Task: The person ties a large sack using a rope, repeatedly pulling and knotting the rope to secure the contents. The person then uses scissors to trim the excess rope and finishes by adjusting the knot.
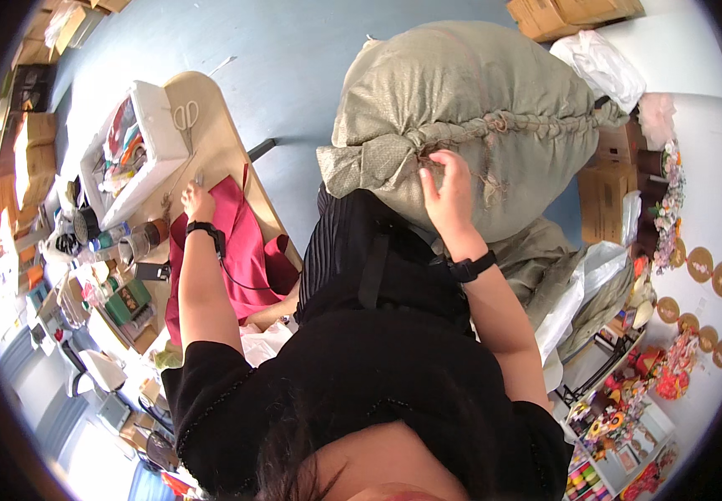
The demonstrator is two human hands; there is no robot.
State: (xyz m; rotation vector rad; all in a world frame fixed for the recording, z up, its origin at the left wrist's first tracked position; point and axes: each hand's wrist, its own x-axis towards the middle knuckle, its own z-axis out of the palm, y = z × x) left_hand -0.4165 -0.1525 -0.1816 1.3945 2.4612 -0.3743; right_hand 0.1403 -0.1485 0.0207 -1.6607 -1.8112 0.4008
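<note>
A large stuffed woven sack, its mouth gathered and laced with brown twine, stands before me at the upper right. My right hand is at the knotted left end of the lacing, thumb and forefinger apart; whether a strand lies between them is unclear. Over the wooden table at the left, my left hand has its fingers bent around a small metallic object too small to name. Dark red cloth lies under and beside that wrist. Scissors rest farther up the table.
A white foam box of mixed items stands on the wooden table. Bottles are nearby. Folded sacks lie right of my lap, with cardboard boxes behind. A black table leg juts over the blue floor.
</note>
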